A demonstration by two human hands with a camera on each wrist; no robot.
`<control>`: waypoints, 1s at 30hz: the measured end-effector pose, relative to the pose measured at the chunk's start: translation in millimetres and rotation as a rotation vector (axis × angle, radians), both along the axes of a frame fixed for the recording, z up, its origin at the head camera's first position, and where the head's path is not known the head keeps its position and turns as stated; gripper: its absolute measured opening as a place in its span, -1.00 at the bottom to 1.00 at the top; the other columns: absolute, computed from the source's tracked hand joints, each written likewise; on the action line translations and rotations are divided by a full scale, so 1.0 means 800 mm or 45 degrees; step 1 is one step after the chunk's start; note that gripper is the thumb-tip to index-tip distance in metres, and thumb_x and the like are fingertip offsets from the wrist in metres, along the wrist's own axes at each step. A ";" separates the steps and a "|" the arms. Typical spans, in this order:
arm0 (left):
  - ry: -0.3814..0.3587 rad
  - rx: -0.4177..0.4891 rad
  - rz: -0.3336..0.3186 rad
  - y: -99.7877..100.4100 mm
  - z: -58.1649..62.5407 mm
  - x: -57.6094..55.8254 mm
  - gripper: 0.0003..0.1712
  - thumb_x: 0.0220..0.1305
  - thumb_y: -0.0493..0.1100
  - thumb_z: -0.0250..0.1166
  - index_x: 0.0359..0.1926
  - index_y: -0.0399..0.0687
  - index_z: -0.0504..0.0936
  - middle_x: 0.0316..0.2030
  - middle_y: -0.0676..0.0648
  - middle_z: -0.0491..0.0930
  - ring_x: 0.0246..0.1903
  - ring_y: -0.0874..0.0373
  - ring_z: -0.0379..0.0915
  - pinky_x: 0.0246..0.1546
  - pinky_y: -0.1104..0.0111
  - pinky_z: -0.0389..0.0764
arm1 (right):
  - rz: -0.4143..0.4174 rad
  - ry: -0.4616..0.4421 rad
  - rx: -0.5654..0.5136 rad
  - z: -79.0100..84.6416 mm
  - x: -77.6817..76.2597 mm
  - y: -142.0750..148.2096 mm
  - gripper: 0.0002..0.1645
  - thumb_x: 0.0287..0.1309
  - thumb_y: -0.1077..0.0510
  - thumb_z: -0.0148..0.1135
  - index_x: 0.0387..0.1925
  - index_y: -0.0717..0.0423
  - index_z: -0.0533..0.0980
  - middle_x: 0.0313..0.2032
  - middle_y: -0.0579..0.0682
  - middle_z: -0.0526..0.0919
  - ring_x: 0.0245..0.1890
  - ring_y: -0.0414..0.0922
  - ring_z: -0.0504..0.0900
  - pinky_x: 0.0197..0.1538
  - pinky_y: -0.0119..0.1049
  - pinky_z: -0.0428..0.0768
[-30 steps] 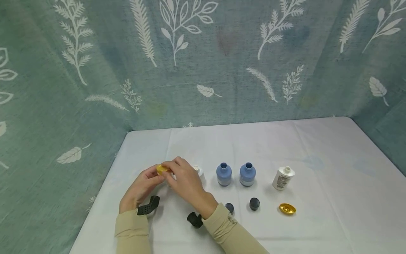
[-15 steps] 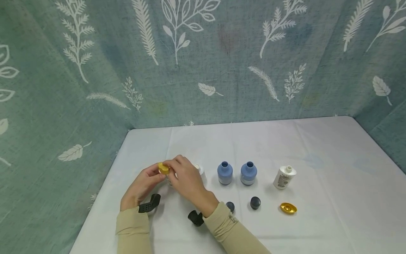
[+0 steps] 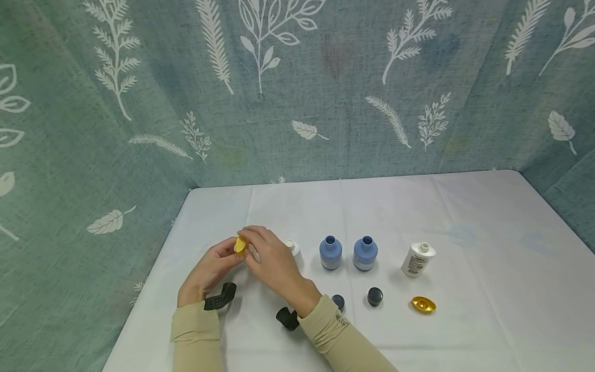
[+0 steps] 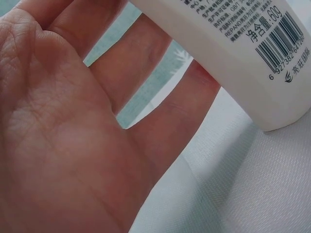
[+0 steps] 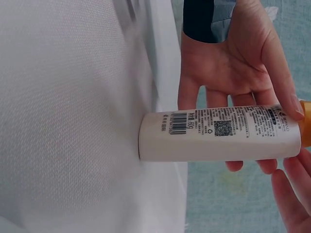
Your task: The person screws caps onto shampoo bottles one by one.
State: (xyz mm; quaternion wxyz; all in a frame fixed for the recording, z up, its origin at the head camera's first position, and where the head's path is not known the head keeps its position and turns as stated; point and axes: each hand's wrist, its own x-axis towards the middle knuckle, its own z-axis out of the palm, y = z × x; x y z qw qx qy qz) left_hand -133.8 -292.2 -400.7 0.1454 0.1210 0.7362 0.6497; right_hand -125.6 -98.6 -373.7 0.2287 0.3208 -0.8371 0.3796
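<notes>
- Over the left part of the worktop (image 3: 483, 217): one white bottle (image 5: 194, 148), printed, with barcode; held by the left hand (image 3: 211, 271), thumb at the shoulder, fingers behind the body. Whether its base touches the cloth cannot be told.
- At its top end: one gold cap (image 3: 240, 245), against the bottle's shoulder, between the fingertips of both hands.
- Right hand (image 3: 274, 261): fingers drawn in narrow, pinching the gold cap; palm hidden.
- Just beyond the right hand: second white bottle (image 3: 294, 250), upright, uncapped, partly covered.
- Mid-worktop: two open blue bottles (image 3: 331, 253), upright, side by side.
- Nearer the person: two black caps (image 3: 375, 296), apart, one partly behind the right sleeve (image 3: 341, 338).
- Toward the right: third white bottle (image 3: 418, 260), uncapped; second gold cap (image 3: 423, 305) nearer the person, hollow side up.
</notes>
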 end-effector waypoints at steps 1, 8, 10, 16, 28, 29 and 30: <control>0.001 0.000 -0.004 0.000 0.000 0.000 -0.55 0.20 -0.26 0.15 0.13 -0.22 0.36 0.07 -0.13 0.39 0.11 0.02 0.20 0.10 0.10 0.16 | 0.003 0.001 0.004 0.000 0.000 0.000 -0.62 0.09 0.17 0.15 0.00 0.00 0.44 0.01 -0.14 0.43 -0.01 -0.27 0.40 -0.02 -0.52 0.38; -0.014 0.007 0.017 0.001 0.002 -0.002 -0.56 0.18 -0.25 0.18 0.10 -0.23 0.39 0.06 -0.14 0.40 0.10 -0.01 0.21 0.10 0.08 0.16 | 0.005 -0.031 0.027 0.001 -0.001 0.001 -0.62 0.11 0.12 0.16 0.01 -0.02 0.43 -0.03 -0.15 0.45 -0.05 -0.27 0.41 -0.05 -0.52 0.39; -0.020 0.009 0.022 0.001 0.002 -0.001 -0.55 0.18 -0.24 0.18 0.10 -0.23 0.39 0.06 -0.15 0.40 0.10 0.01 0.21 0.11 0.07 0.14 | -0.003 -0.045 0.030 0.001 -0.001 0.001 -0.62 0.10 0.10 0.16 0.01 -0.03 0.44 -0.05 -0.16 0.44 -0.08 -0.28 0.41 -0.07 -0.52 0.40; -0.035 0.004 0.036 0.000 0.001 0.001 -0.53 0.15 -0.21 0.21 0.10 -0.23 0.39 0.07 -0.15 0.39 0.11 0.03 0.22 0.12 0.01 0.10 | -0.018 -0.070 0.021 0.001 0.001 0.001 -0.62 0.09 0.10 0.17 0.00 -0.04 0.45 -0.09 -0.16 0.43 -0.17 -0.32 0.39 -0.15 -0.54 0.41; -0.020 0.005 0.002 0.000 0.001 0.003 -0.57 0.21 -0.26 0.15 0.12 -0.21 0.37 0.03 -0.13 0.42 0.07 0.04 0.27 0.10 0.12 0.15 | -0.053 -0.064 -0.010 0.000 0.001 0.000 -0.65 0.07 0.12 0.19 -0.04 -0.04 0.48 -0.20 -0.18 0.44 -0.35 -0.35 0.32 -0.34 -0.62 0.33; -0.021 0.006 0.009 0.000 0.001 0.003 -0.57 0.20 -0.26 0.15 0.11 -0.21 0.38 0.03 -0.13 0.42 0.07 0.04 0.27 0.11 0.10 0.14 | -0.056 -0.059 -0.012 0.000 0.000 0.000 -0.65 0.07 0.12 0.19 -0.05 -0.04 0.48 -0.21 -0.18 0.44 -0.35 -0.35 0.33 -0.34 -0.61 0.33; -0.024 0.004 0.018 0.000 0.002 0.003 -0.58 0.20 -0.27 0.16 0.10 -0.21 0.38 0.03 -0.14 0.42 0.07 0.03 0.27 0.11 0.09 0.13 | -0.059 -0.056 -0.013 0.001 0.000 0.000 -0.66 0.07 0.12 0.19 -0.05 -0.04 0.48 -0.22 -0.18 0.44 -0.35 -0.35 0.33 -0.34 -0.61 0.33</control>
